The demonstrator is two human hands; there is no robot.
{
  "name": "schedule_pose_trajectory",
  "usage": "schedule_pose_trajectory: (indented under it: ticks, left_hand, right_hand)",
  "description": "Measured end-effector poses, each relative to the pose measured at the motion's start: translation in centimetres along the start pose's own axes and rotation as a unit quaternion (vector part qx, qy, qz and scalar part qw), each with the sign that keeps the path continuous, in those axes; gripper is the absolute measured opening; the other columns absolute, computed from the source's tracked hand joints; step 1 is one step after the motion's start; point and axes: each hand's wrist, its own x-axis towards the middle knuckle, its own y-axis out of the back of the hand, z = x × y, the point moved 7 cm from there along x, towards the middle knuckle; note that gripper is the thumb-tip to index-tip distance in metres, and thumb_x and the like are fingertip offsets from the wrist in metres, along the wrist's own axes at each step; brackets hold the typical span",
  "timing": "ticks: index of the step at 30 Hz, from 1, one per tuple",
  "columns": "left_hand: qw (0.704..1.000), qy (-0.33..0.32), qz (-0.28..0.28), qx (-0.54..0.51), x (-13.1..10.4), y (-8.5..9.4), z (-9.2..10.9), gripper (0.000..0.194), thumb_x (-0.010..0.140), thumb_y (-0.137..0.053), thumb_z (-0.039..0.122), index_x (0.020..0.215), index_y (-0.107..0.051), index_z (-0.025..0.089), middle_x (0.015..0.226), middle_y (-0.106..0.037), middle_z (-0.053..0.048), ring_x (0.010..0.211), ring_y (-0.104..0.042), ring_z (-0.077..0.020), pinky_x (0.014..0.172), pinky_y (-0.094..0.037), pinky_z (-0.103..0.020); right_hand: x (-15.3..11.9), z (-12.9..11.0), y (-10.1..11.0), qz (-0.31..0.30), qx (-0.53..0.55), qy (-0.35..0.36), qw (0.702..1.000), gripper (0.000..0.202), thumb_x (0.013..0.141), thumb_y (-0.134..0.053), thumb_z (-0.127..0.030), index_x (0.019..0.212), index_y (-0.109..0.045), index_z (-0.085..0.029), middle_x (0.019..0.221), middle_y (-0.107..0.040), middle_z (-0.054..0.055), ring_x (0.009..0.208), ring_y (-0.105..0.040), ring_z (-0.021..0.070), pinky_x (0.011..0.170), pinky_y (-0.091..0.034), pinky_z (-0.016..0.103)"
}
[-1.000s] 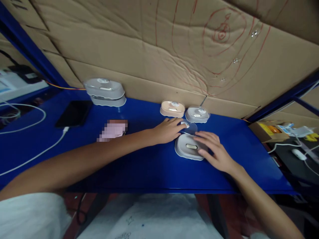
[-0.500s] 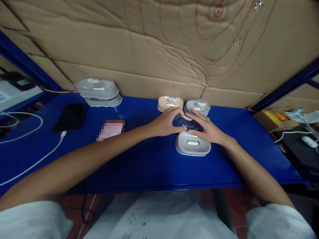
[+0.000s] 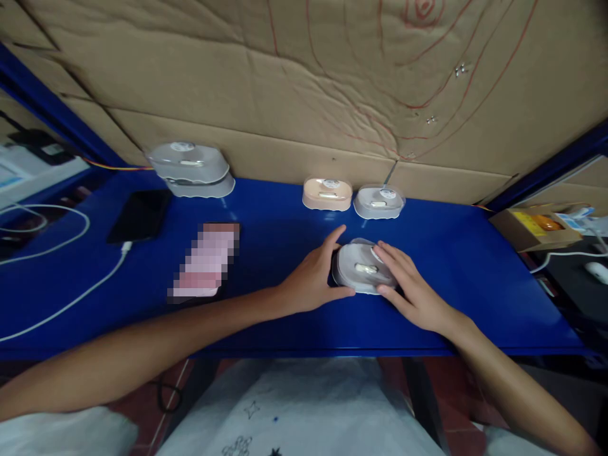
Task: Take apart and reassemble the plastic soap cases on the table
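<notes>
A pale grey oval box (image 3: 365,255) with a small white bar in its middle stands on the blue table in front of me. Over it sits a clear plastic lid (image 3: 345,246), a little skewed at the back edge. My left hand (image 3: 316,275) cups the left end, thumb at the front edge and one finger raised; its other fingers are partly hidden. My right hand (image 3: 413,285) grips the right end, with fingers on top of the lid beside a round sticker and the thumb at the front.
Behind are a peach box (image 3: 327,201) and another grey box (image 3: 379,208), both lidded. Stacked grey boxes (image 3: 192,170) stand back left. Left lie a black phone (image 3: 139,216) on a white cable and a pixelated phone (image 3: 209,256). A cardboard box (image 3: 527,231) sits right.
Both hands have come down and toward me with the clear lid, from above the table behind the grey box onto that box. My left hand's fingers have spread wider.
</notes>
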Motion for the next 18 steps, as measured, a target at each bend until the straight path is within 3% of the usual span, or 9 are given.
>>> schedule_pose_trajectory:
  ticks: [2,6,9,13,18]
  left_hand:
    - [1.000,0.017,0.000,-0.013,-0.2,0.7,-0.3,0.132,0.076,-0.094,0.043,0.170,-0.003,0.030,0.155,-0.052,-0.020,0.140,-0.056,-0.0397,0.118,-0.042,-0.060]
    - [0.999,0.036,0.001,0.026,-1.2,2.1,-1.2,0.128,0.074,-0.095,0.045,0.170,-0.011,0.030,0.168,-0.040,-0.021,0.151,-0.045,-0.0429,0.122,-0.036,-0.060]
    - [0.995,0.045,-0.004,0.085,-1.6,3.0,-1.9,0.118,0.074,-0.094,0.046,0.167,-0.025,0.025,0.166,-0.044,-0.023,0.152,-0.041,-0.0466,0.122,-0.031,-0.065]
    - [0.994,0.032,-0.008,0.108,-1.3,4.1,-2.4,0.106,0.072,-0.095,0.044,0.159,-0.038,0.023,0.158,-0.053,-0.022,0.144,-0.049,-0.0458,0.117,-0.036,-0.064]
    - [0.998,0.019,0.013,0.057,-1.3,4.3,-2.6,0.112,0.070,-0.096,0.038,0.162,-0.033,0.023,0.164,-0.047,-0.020,0.146,-0.048,-0.0436,0.118,-0.039,-0.057]
  right_hand:
    - [0.5,-0.8,-0.6,-0.003,-0.020,0.009,1.000,0.074,0.109,-0.053,-0.045,0.172,-0.015,-0.038,0.177,-0.028,0.011,0.162,-0.028,0.0380,0.126,-0.034,0.070]
    - [2.4,-2.4,-1.2,-0.013,-0.073,0.057,0.996,0.074,0.107,-0.057,-0.047,0.171,-0.021,-0.038,0.176,-0.029,0.013,0.161,-0.027,0.0420,0.124,-0.034,0.071]
    - [4.2,-3.2,-1.7,-0.030,-0.107,0.100,0.989,0.073,0.105,-0.059,-0.051,0.170,-0.027,-0.037,0.175,-0.032,0.013,0.161,-0.028,0.0433,0.123,-0.036,0.071]
    - [6.0,-3.5,-2.3,-0.040,-0.113,0.136,0.983,0.073,0.105,-0.058,-0.051,0.170,-0.027,-0.036,0.175,-0.031,0.014,0.162,-0.028,0.0409,0.126,-0.032,0.070]
    - [6.5,-3.0,-2.3,-0.012,-0.062,0.171,0.983,0.074,0.105,-0.062,-0.046,0.169,-0.027,-0.040,0.175,-0.034,0.009,0.160,-0.034,0.0386,0.125,-0.036,0.066]
